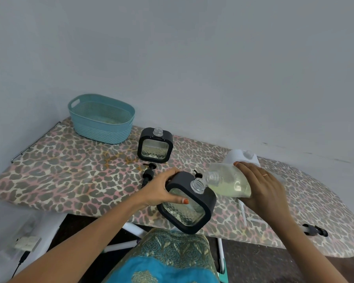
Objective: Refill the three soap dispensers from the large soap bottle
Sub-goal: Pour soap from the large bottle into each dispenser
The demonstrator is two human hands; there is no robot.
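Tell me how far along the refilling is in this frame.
Done: the pump lies beside the open back dispenser; its fill level is unclear. In hand: left hand tilts the near dispenser, right hand tips the soap bottle at its neck. Left: filling, refitting pumps.

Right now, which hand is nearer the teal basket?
Left. The left hand, gripping a dispenser, is in front and right of the basket; the right hand, holding the soap bottle, is farther right.

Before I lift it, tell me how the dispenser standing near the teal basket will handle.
The dispenser looks rigid: hard black frame, faceted clear panel, possibly breakable. It is uncapped on top, so tilting may spill contents. Upright on the padded ironing board, it could tip if nudged.
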